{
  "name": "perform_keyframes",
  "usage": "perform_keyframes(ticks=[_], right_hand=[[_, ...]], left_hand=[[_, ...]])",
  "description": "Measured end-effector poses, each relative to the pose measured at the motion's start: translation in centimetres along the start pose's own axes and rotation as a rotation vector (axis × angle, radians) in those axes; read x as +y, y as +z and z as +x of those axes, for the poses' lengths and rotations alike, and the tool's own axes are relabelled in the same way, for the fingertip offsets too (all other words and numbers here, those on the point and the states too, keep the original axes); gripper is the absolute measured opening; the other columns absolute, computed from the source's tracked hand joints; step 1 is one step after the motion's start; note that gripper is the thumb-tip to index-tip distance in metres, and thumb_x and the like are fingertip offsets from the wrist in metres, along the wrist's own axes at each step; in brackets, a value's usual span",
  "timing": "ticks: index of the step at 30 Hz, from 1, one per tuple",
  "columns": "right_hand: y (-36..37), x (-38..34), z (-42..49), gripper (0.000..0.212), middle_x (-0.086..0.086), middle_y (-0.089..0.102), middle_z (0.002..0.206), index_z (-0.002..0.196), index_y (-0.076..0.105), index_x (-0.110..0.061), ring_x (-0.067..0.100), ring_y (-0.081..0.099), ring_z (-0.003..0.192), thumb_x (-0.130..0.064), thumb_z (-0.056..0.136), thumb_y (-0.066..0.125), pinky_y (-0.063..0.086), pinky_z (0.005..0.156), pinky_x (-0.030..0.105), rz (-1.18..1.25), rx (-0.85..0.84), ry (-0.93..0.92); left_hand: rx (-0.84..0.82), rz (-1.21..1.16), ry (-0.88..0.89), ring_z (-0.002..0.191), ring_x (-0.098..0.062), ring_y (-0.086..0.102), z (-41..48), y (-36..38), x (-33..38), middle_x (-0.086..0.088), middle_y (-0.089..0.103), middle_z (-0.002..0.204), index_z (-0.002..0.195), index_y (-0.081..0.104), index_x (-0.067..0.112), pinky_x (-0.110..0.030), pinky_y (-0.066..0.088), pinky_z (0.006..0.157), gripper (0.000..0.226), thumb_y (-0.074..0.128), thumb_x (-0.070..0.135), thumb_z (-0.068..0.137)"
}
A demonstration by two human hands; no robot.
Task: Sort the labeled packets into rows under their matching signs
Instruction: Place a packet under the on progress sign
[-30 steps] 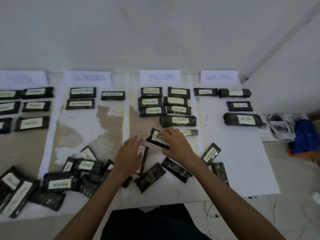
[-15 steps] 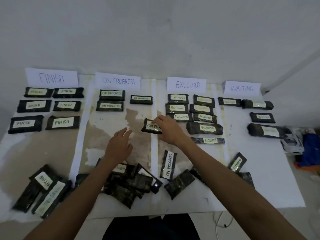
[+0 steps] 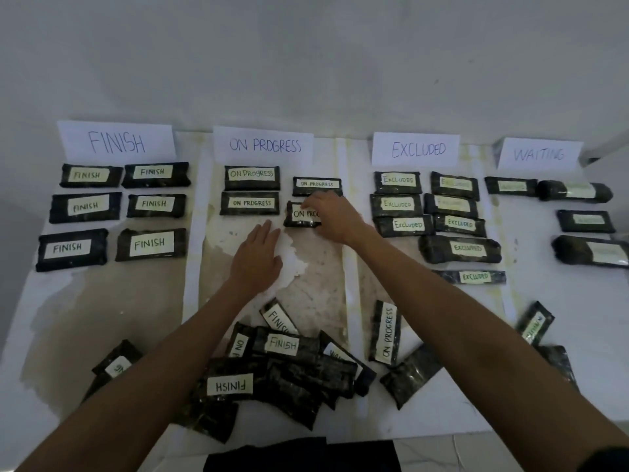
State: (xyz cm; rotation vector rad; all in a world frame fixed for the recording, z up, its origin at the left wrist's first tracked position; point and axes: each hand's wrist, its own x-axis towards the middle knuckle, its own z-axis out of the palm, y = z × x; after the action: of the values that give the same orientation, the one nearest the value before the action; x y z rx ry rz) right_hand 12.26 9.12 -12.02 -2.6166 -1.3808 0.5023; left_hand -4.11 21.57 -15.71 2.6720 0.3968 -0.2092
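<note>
Since half a second ago the right hand [image 3: 335, 219] has carried the held packet [image 3: 301, 215] up and to the left, from over the pale strip between the middle columns into the column under the ON PROGRESS sign [image 3: 263, 145], and the left hand [image 3: 257, 258] has slid forward with it. The held packet, whose ON PROGRESS label is half covered, sits level just below the small ON PROGRESS packet [image 3: 317, 186] and just right of the second left-row packet [image 3: 250, 203]; whether it rests on the desk [image 3: 102, 301] or hangs just above it cannot be told. The right hand's fingers [image 3: 315, 202] are curled over the packet's right end and top edge, clamped on it. The left hand lies palm down on the desk with its fingers straight and close together, holding nothing, near the held packet's lower left corner but apart from it. Six packets lie in pairs under the FINISH sign [image 3: 115, 142], and more are lined up under the EXCLUDED sign [image 3: 417, 149] and the WAITING sign [image 3: 539, 154], where the labels are too washed out to read. At the near edge, between the forearms, the unsorted pile [image 3: 289, 376] lies jumbled and overlapping, with FINISH labels showing. Just right of it, a turned ON PROGRESS packet [image 3: 386, 332] lies lengthwise toward the signs.
</note>
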Motion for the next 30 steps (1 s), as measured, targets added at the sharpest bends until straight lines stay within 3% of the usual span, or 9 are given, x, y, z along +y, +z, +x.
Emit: perform_keyframes(ticks=[3, 9, 16, 20, 24, 30], right_hand=[[0.4, 0.0, 0.8, 0.049, 0.007, 0.052, 0.13, 0.122, 0.055, -0.016, 0.03, 0.047, 0.115, -0.001, 0.076, 0.062, 0.042, 0.09, 0.043, -0.002, -0.026, 0.004], [0.7, -0.2, 0.6, 0.052, 0.01, 0.05, 0.132, 0.125, 0.053, -0.013, 0.032, 0.049, 0.115, 0.0, 0.075, 0.062, 0.045, 0.091, 0.043, 0.005, -0.028, 0.002], [0.0, -3.3, -4.2, 0.051, 0.01, 0.048, 0.133, 0.13, 0.05, -0.014, 0.029, 0.048, 0.119, -0.013, 0.081, 0.063, 0.043, 0.096, 0.041, 0.094, -0.041, 0.023], [1.1, -5.8, -9.2, 0.047, 0.008, 0.049, 0.134, 0.128, 0.051, -0.016, 0.026, 0.049, 0.119, -0.015, 0.082, 0.061, 0.042, 0.1, 0.041, 0.242, -0.038, 0.062], [3.7, -7.5, -13.3, 0.042, 0.008, 0.053, 0.129, 0.125, 0.054, -0.016, 0.029, 0.052, 0.114, -0.017, 0.083, 0.06, 0.045, 0.096, 0.042, 0.324, -0.093, 0.089], [5.7, -7.7, -15.7, 0.037, 0.011, 0.055, 0.122, 0.122, 0.056, -0.012, 0.03, 0.053, 0.112, -0.016, 0.085, 0.058, 0.045, 0.094, 0.042, 0.36, -0.116, 0.104]], left_hand=[[0.032, 0.023, 0.049, 0.135, -0.037, 0.03, 0.3, 0.3, -0.7, -0.019, 0.031, 0.148, 0.136, 0.039, 0.003, -0.052, 0.037, 0.103, 0.058, 0.058, 0.015, 0.082], [0.011, -0.014, 0.069, 0.137, -0.035, 0.026, 0.4, 0.3, -1.2, -0.017, 0.027, 0.15, 0.137, 0.038, 0.005, -0.05, 0.03, 0.108, 0.056, 0.054, 0.016, 0.085], [-0.085, -0.234, 0.122, 0.11, -0.03, 0.05, -4.7, -1.7, 0.0, -0.011, 0.056, 0.124, 0.125, 0.054, 0.011, -0.039, 0.044, 0.091, 0.04, 0.055, 0.015, 0.085], [-0.194, -0.298, 0.112, 0.112, -0.024, 0.05, -10.1, -1.8, 1.3, -0.005, 0.058, 0.12, 0.12, 0.059, 0.017, -0.032, 0.041, 0.091, 0.043, 0.067, 0.02, 0.078], [-0.325, -0.15, 0.154, 0.112, -0.022, 0.046, -13.0, -0.2, 1.8, 0.0, 0.053, 0.126, 0.124, 0.055, 0.022, -0.033, 0.039, 0.092, 0.051, 0.07, 0.031, 0.076], [-0.266, 0.013, 0.238, 0.111, -0.025, 0.046, -12.9, 0.4, 2.2, -0.005, 0.052, 0.121, 0.122, 0.055, 0.019, -0.038, 0.04, 0.086, 0.05, 0.065, 0.034, 0.076]])
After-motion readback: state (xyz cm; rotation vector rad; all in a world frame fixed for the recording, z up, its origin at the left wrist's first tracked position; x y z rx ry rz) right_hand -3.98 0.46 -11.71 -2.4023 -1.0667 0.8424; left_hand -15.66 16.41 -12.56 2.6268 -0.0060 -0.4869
